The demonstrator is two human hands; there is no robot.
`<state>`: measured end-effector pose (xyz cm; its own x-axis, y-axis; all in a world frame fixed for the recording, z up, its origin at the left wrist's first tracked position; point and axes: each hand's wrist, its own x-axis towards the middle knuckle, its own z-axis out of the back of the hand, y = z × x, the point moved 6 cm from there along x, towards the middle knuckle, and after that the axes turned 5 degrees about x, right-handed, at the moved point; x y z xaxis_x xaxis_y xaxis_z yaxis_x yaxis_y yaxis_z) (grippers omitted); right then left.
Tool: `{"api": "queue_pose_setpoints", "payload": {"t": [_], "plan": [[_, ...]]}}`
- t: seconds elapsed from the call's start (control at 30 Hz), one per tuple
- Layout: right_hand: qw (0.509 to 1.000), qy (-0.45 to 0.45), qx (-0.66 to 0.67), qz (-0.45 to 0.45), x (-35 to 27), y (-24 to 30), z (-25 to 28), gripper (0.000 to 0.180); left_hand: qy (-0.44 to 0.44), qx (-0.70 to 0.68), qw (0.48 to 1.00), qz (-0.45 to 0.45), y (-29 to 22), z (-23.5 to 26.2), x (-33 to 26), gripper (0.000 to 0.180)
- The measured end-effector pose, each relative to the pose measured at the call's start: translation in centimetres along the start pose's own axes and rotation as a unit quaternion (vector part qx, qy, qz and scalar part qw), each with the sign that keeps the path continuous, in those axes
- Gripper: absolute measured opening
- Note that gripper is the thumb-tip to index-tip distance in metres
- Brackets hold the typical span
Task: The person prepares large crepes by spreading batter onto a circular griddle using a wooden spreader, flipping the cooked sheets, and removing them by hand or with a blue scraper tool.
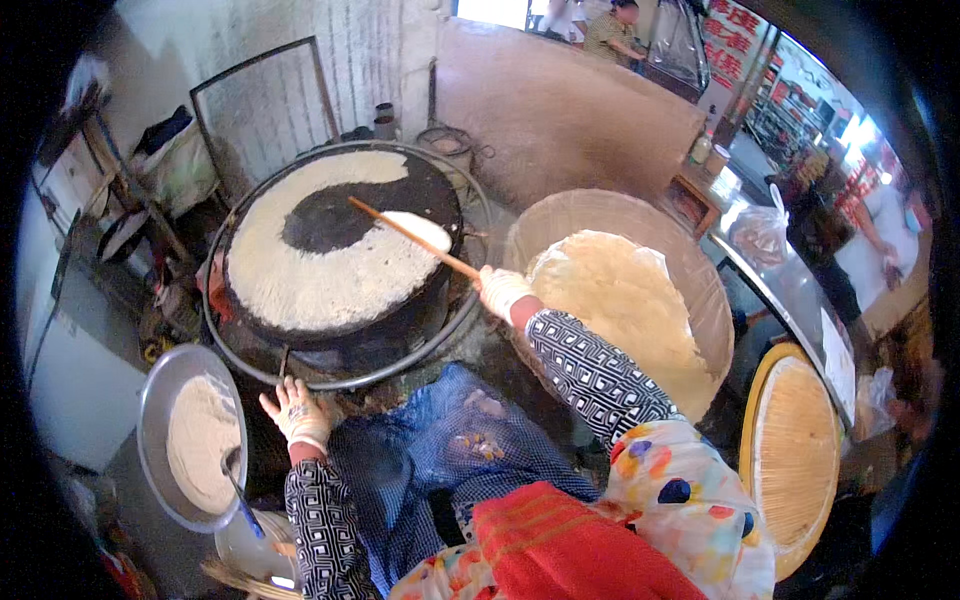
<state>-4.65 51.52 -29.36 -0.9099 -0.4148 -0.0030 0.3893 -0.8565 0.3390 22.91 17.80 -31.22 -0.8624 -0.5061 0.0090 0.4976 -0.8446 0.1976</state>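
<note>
My right hand [503, 292], in a pale glove, is closed round the near end of a thin wooden stick [415, 240]. The stick reaches left over a large black round griddle [325, 222], its tip near the middle. A broad curved band of pale batter [300, 295] covers much of the griddle. Beside the stick, on the right, is a thicker white mound of batter [422, 230]. My left hand [298, 412], also gloved, has its fingers spread at the near edge of the metal ring [375, 380] around the griddle. It holds nothing; whether it touches the ring, I cannot tell.
At the left stands a metal basin [160, 400] of pale batter with a ladle [236, 478] in it. A big round container [620, 212] at the right holds stacked thin flatbreads [625, 310]. A yellow-rimmed round tray [795, 460] stands lower right. Other people [612, 38] are beyond the counter.
</note>
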Motion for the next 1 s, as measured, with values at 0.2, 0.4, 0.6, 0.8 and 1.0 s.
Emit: {"api": "queue_pose_setpoints", "payload": {"t": [0.2,0.4,0.6,0.8,1.0], "plan": [[1.0,-0.023,-0.016,-0.002,-1.4,-3.3,-0.5,0.033,0.018,0.018,0.999,0.048,1.4,-1.3,1.7,0.055],[0.996,0.002,-0.046,0.071,-1.3,-1.0,-2.6,0.032,-0.078,-0.101,0.985,-0.114,-8.3,2.6,-2.2,0.046],[0.996,0.008,-0.026,0.079,-1.5,2.4,-0.2,0.036,-0.092,-0.007,0.988,-0.125,-10.1,0.1,-2.8,0.069],[0.996,-0.048,-0.079,0.018,0.5,-2.2,-0.8,0.035,-0.045,0.033,0.992,-0.109,-9.2,0.1,-3.1,0.066],[0.993,0.054,-0.104,-0.003,-1.4,-2.1,-2.7,0.041,-0.087,0.012,0.994,-0.062,-6.9,-1.0,-3.2,0.06]]}}
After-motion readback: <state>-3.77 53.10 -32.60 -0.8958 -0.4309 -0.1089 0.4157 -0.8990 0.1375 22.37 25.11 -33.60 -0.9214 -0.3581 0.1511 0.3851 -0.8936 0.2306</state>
